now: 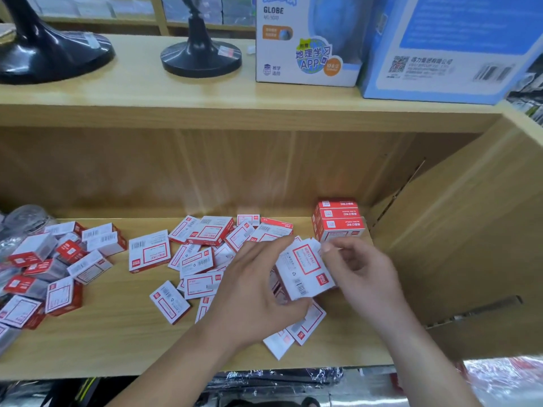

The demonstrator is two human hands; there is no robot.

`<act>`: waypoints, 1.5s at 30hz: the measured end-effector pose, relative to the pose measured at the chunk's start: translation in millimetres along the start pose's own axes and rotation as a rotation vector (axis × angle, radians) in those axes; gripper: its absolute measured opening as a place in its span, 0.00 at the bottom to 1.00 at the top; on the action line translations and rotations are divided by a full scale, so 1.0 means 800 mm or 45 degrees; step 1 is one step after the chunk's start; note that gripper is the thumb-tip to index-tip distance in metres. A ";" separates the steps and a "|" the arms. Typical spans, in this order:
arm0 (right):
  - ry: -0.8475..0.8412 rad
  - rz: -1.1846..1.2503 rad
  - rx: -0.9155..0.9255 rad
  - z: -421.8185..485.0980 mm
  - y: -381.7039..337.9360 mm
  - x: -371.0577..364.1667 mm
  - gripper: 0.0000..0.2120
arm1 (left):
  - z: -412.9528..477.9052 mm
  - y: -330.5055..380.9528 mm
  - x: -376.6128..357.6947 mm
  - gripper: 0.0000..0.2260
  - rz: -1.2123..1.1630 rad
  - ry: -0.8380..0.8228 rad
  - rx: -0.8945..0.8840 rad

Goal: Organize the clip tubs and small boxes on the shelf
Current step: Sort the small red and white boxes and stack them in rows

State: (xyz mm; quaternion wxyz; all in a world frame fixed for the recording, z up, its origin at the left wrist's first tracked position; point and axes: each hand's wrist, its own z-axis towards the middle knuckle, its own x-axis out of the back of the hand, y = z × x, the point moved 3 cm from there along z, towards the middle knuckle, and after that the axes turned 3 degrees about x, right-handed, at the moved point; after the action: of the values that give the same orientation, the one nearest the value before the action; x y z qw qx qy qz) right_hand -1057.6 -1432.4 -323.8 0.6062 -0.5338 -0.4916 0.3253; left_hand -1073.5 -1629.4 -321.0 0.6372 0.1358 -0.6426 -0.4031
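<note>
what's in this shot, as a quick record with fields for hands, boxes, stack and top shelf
left hand: fingers fairly straight, against the left side of the held box
right hand: pinches the held box at its upper right corner
held box: white and red, tilted, above the shelf board
loose boxes: scattered across the shelf board, unsorted
stack: red boxes piled neatly at the back right
clear tubs: far left edge, blurred
top shelf: globe box, blue box, two black stands

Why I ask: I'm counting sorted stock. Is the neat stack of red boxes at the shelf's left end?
No, the neat stack stands at the right end of the shelf, near its side wall.
</note>
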 end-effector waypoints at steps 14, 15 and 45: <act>-0.210 -0.442 0.541 -0.012 -0.022 0.020 0.21 | 0.021 0.003 -0.021 0.14 -0.742 -0.140 0.509; -0.216 -0.435 0.635 -0.015 -0.026 0.020 0.22 | 0.021 0.006 -0.022 0.13 -0.857 -0.164 0.547; 0.249 -0.535 0.271 0.002 0.005 0.059 0.15 | 0.066 -0.012 -0.056 0.15 0.054 -0.085 0.058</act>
State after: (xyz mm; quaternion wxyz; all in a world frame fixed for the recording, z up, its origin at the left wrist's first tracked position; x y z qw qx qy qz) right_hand -1043.8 -1387.5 -315.9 0.7580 -0.3820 -0.4938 0.1889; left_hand -1119.0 -1586.4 -352.4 0.6206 0.1231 -0.6753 -0.3789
